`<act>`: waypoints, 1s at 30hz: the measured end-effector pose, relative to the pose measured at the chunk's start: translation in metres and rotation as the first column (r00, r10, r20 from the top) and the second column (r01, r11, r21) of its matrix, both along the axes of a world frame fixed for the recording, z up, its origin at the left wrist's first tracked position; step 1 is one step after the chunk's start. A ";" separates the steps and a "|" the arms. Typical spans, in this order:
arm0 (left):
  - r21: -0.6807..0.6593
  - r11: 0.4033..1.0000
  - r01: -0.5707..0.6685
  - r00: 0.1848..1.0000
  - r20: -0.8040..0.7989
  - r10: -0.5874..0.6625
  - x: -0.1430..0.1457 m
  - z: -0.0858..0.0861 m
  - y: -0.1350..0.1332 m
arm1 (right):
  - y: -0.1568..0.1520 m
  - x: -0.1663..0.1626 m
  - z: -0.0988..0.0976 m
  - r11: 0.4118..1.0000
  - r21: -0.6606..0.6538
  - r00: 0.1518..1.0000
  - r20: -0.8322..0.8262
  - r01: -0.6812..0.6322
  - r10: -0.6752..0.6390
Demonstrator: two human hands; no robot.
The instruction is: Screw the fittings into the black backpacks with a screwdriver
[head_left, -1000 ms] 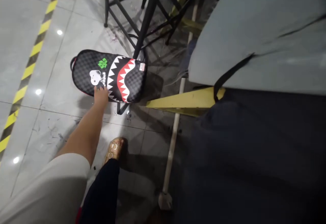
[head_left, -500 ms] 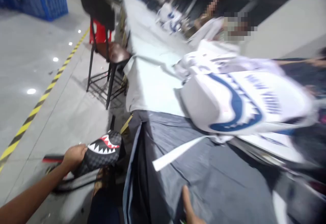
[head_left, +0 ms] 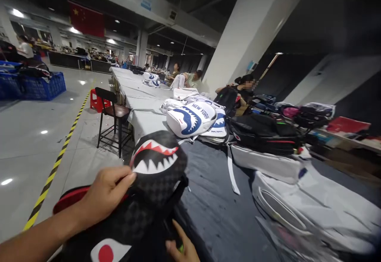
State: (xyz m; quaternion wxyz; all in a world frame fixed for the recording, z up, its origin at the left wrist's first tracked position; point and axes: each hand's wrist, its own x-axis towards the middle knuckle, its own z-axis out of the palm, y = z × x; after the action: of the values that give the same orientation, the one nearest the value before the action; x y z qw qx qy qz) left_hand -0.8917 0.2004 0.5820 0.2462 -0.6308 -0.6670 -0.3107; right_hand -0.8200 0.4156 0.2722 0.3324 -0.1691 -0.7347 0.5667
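head | left hand (head_left: 104, 194) grips shark-mouth backpack (head_left: 154, 174) | right hand (head_left: 181, 248) beneath

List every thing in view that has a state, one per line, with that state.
Left hand: gripping the black shark-mouth backpack from the left side.
Right hand: at the backpack's lower edge, only partly in view.
Black shark-mouth backpack: held up at the table edge, print facing the camera.
White shark-mouth backpack: lying on the table.
Black bags: piled on the table.
Chair: upright, unoccupied.
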 end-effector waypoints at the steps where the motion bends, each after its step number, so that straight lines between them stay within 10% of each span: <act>1: -0.002 0.993 0.120 0.990 -0.074 -0.120 0.033 0.005 -0.007 | -0.015 0.010 0.011 0.997 -0.073 0.995 -0.096 -0.016 0.009; 5: -0.010 0.860 0.511 0.841 -0.203 -0.502 0.134 0.019 -0.028 | -0.056 0.078 0.057 0.953 -0.093 0.855 -0.424 0.287 -0.299; 10: 0.309 0.715 0.627 0.647 0.305 -0.699 0.152 0.012 0.001 | -0.086 0.211 0.086 0.709 0.016 0.662 -0.371 0.705 -0.651; 13: 0.351 0.807 0.475 0.515 0.633 -0.578 0.116 -0.036 0.055 | -0.099 0.257 0.092 0.519 0.169 0.539 -0.107 0.838 -0.835; 17: 0.122 0.951 0.285 0.652 0.703 -0.286 0.062 -0.134 0.113 | -0.087 0.242 0.062 0.620 0.321 0.544 0.300 0.716 -0.783; 21: 0.066 0.991 0.117 0.872 0.471 -0.134 0.053 -0.205 0.132 | -0.065 0.200 0.013 0.819 0.281 0.529 0.650 0.500 -0.546; 25: -0.059 0.961 0.271 0.961 0.067 -0.267 0.086 -0.231 0.151 | -0.061 0.190 -0.008 0.714 0.274 0.509 0.543 0.644 -0.668; 30: -0.055 0.996 -0.073 0.901 -0.432 0.043 0.094 -0.207 0.226 | -0.048 0.214 -0.021 0.530 0.252 0.324 0.561 0.809 -0.762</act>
State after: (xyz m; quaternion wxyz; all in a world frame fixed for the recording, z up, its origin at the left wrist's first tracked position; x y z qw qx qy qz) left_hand -0.7981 0.4265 0.3754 0.3742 -0.6719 -0.6252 -0.1329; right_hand -0.6057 0.3674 0.2511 0.3002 -0.6879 -0.6020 0.2725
